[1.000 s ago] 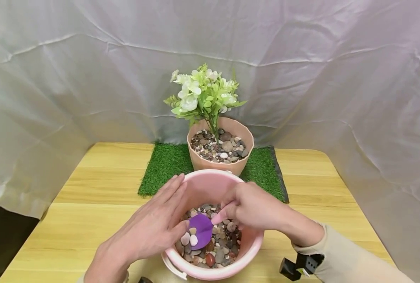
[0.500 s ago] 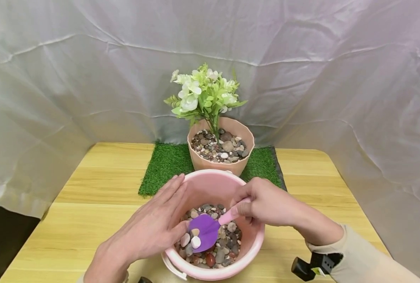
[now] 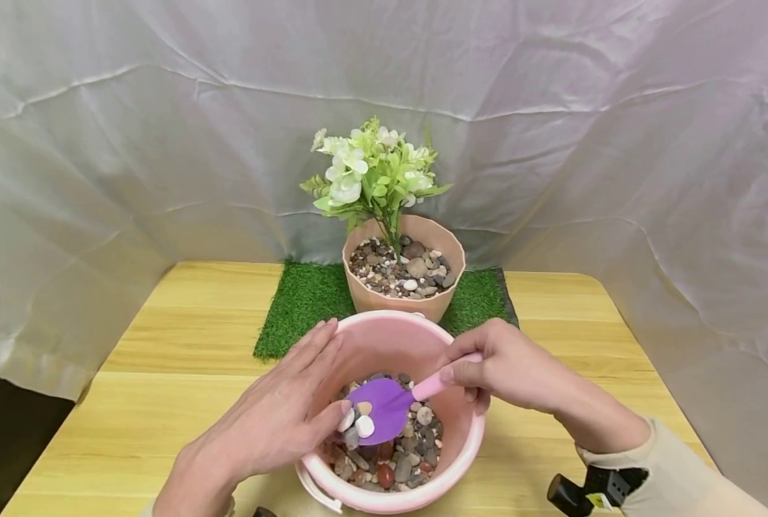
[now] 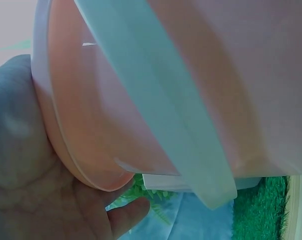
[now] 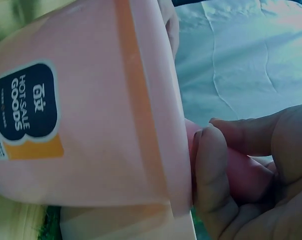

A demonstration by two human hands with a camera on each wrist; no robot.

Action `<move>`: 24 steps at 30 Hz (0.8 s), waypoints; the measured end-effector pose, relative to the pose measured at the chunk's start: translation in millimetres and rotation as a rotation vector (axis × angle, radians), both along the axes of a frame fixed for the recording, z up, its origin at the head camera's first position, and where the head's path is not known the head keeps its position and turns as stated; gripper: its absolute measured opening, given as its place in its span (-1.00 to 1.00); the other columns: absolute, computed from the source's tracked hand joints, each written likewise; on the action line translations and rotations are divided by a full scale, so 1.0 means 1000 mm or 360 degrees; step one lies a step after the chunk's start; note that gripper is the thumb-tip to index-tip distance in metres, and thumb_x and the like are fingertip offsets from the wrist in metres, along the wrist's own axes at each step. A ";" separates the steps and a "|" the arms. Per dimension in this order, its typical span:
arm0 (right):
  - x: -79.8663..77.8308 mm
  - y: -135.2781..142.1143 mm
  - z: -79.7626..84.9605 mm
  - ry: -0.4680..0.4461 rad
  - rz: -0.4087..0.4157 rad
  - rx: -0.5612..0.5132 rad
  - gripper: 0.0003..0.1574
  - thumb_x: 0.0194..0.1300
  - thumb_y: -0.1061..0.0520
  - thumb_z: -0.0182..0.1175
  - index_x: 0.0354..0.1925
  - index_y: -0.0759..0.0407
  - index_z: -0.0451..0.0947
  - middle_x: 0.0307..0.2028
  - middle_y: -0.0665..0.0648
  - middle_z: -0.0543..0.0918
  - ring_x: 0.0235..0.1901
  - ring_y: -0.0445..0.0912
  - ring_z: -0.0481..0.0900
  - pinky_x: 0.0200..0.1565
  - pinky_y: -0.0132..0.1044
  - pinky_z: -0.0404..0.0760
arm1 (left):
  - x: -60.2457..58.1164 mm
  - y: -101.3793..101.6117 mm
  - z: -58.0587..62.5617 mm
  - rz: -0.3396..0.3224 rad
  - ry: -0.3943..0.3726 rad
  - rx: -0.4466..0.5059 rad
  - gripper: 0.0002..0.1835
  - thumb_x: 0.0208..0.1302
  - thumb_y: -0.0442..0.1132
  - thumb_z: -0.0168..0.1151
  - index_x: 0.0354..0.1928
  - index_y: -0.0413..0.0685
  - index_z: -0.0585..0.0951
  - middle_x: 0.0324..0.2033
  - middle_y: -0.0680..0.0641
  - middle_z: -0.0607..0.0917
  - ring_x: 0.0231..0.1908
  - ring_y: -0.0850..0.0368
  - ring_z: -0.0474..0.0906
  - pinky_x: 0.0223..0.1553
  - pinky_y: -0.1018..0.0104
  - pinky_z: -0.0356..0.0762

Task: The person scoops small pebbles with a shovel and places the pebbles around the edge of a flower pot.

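In the head view my right hand (image 3: 509, 366) grips the pink handle of a small shovel (image 3: 390, 409) with a purple blade. The blade is tilted inside a pink bucket (image 3: 464, 459), and a few pebbles (image 3: 363, 425), one of them white, lie at its left edge. My left hand (image 3: 267, 413) rests along the bucket's left rim with straight fingers, its thumb reaching inside near those pebbles. More mixed stones (image 3: 409, 459) cover the bucket's bottom. In the right wrist view the fingers curl round the pink handle (image 5: 243, 175) beyond the rim; the blade is hidden there.
Behind the bucket stands a peach flowerpot (image 3: 390, 291) with stones and white artificial flowers (image 3: 377, 169). It sits on a green turf mat (image 3: 306, 301) on a wooden table (image 3: 177, 337). A pale bucket handle (image 4: 161, 100) hangs down outside. Grey cloth (image 3: 228, 143) surrounds the table.
My right hand has moved right and slightly up, drawing the shovel so that more of its pink handle shows. The pebbles on the blade shifted right and up with it. My left hand stayed put.
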State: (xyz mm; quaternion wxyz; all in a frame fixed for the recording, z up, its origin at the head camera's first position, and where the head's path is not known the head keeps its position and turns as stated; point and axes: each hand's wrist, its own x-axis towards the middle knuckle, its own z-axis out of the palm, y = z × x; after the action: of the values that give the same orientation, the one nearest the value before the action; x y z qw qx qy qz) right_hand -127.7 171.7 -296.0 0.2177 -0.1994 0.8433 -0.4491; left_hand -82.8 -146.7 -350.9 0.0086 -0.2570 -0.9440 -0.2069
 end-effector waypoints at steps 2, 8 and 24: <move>0.000 0.005 0.000 -0.0010 -0.0035 -0.0028 -0.79 0.35 0.19 0.34 -0.15 0.32 0.79 -0.62 0.12 0.66 -0.65 -0.11 0.63 -0.56 -0.17 0.77 | 0.000 0.000 0.000 0.0002 -0.0017 0.0008 -0.07 0.50 0.23 0.15 0.66 -0.15 0.11 0.69 -0.12 -0.07 0.68 -0.07 -0.15 0.64 -0.10 0.00; -0.002 0.018 0.002 0.0000 -0.0104 -0.0080 -0.77 0.36 0.21 0.33 -0.13 0.36 0.78 -0.57 0.17 0.67 -0.59 -0.14 0.60 -0.56 -0.23 0.74 | 0.001 0.001 0.004 0.0007 -0.0016 -0.0044 -0.02 0.46 0.26 0.18 0.67 -0.15 0.08 0.68 -0.13 -0.08 0.68 -0.07 -0.15 0.63 -0.11 0.02; 0.000 0.036 0.003 -0.0024 -0.0276 -0.0075 -0.75 0.39 0.15 0.33 -0.12 0.33 0.79 -0.46 0.14 0.64 -0.57 -0.12 0.59 -0.51 -0.18 0.74 | 0.008 0.005 0.012 0.0076 0.0066 -0.0142 -0.09 0.44 0.06 0.23 0.65 -0.24 0.13 0.68 -0.19 -0.04 0.65 -0.15 -0.02 0.60 -0.13 0.12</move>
State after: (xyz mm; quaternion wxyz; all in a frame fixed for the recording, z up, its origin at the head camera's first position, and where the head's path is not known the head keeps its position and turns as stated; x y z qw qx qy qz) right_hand -128.1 208.0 -293.3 0.1797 -0.1274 0.8449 -0.4875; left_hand -75.1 -141.9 -338.7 0.0216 -0.2389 -0.9577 -0.1588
